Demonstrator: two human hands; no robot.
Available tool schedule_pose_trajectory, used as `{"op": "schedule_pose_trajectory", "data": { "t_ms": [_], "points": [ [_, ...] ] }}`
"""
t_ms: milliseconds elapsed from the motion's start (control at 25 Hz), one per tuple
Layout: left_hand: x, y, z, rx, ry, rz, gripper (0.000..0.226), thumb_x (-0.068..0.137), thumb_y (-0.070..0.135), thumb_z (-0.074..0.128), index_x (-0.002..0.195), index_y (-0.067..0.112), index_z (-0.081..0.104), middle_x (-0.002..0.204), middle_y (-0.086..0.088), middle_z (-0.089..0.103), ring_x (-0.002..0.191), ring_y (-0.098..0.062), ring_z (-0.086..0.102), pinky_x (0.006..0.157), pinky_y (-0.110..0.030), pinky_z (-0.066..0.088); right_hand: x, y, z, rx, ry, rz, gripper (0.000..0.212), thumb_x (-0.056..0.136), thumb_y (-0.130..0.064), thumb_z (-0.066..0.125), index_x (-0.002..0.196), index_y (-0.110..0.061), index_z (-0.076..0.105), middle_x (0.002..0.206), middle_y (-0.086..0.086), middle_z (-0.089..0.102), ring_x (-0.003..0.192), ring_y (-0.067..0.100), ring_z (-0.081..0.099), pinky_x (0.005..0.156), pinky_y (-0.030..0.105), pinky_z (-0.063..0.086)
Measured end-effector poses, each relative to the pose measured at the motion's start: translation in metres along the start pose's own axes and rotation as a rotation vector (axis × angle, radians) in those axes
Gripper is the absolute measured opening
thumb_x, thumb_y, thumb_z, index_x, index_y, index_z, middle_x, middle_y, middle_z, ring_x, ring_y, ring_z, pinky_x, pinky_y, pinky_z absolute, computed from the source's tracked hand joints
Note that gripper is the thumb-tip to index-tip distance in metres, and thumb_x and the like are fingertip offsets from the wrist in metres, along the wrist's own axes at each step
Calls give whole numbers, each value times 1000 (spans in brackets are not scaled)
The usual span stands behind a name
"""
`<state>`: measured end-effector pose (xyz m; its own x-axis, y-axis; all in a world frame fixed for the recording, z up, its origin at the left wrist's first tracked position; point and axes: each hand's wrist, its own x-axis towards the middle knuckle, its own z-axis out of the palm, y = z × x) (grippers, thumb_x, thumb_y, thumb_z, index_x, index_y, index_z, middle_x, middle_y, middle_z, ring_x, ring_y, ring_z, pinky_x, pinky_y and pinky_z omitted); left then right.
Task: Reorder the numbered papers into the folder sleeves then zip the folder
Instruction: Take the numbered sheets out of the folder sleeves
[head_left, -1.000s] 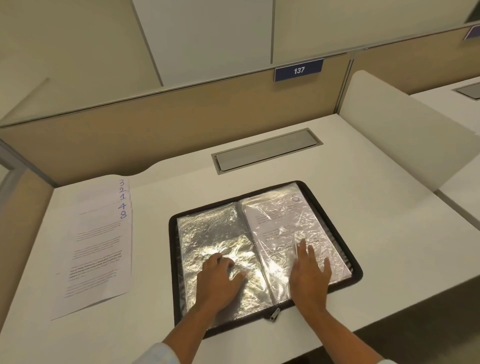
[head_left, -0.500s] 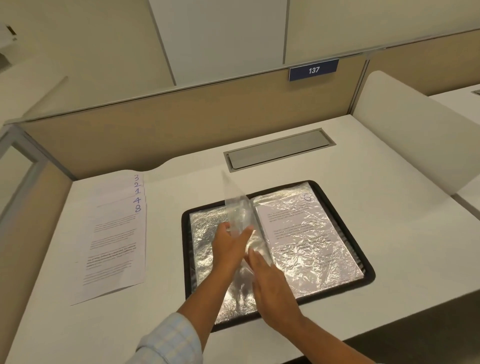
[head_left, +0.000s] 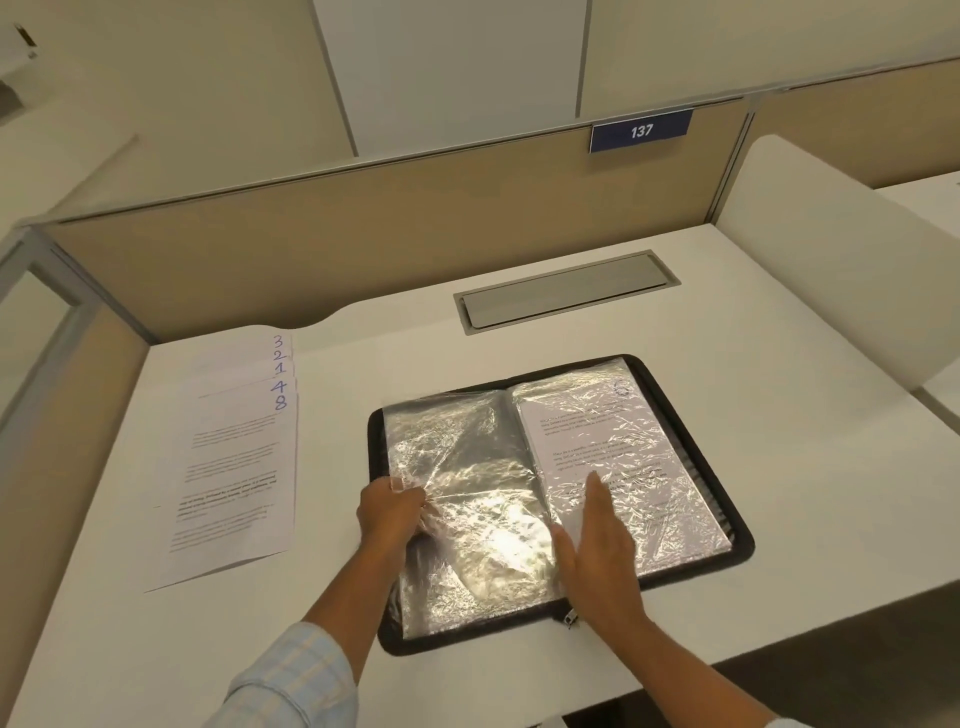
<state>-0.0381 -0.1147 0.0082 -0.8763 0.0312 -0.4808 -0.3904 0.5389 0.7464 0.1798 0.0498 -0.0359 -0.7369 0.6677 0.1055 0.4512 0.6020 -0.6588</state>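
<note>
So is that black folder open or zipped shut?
Open: the folder lies spread flat on the desk, a clear sleeve showing on each half.

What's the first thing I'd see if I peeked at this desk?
The open black folder in the middle, its shiny plastic sleeves glinting. The left hand grips a sleeve's edge and the right hand lies flat on the right side. To the left lie papers numbered 3, 2, 1, 4, 8 in blue.

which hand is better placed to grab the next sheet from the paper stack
Probably the left hand: it is nearest the paper stack, though it must release the sleeve. The right hand rests flat on the right page.
</note>
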Motion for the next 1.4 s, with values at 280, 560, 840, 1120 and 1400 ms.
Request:
{"op": "schedule_pose_trajectory", "data": {
  "t_ms": [280,560,840,1120,1400],
  "points": [
    [9,-21,-19,74,73,21,28,82,-4,75,103,13,67,100,-12,73,82,-30,74,70,-43,63,-1,63,-21,-434,51,308,75,101,-29,56,159,5,24,163,27,33,152,44,30,116,71,26],
    [-22,-9,24,450,131,487,43,92,15,71,133,20,61,135,-4,58,123,-26,55,98,-39,52,6,78,-38,-543,120,125,49,96,-14,51,143,0,56,146,20,59,137,39,55,111,72,30],
    [-51,23,120,611,-253,757,49,94,32,70,141,27,56,149,6,55,139,-19,47,118,-48,40,37,81,-53,-341,42,161,71,95,-26,71,156,-9,39,155,11,51,146,32,46,118,61,31],
    [-27,72,170,844,-312,806,62,103,41,58,158,19,38,168,-2,33,155,-23,27,125,-47,23,91,109,-80,-207,-122,58,58,98,-30,63,148,-23,35,149,-2,49,142,22,45,118,52,35],
    [21,126,207,914,-262,786,62,102,41,60,156,19,40,165,-5,37,152,-26,33,125,-53,24,156,117,-83,-72,-172,4,59,101,-29,64,154,-20,41,153,0,51,141,21,47,115,40,34]
  ]
}}
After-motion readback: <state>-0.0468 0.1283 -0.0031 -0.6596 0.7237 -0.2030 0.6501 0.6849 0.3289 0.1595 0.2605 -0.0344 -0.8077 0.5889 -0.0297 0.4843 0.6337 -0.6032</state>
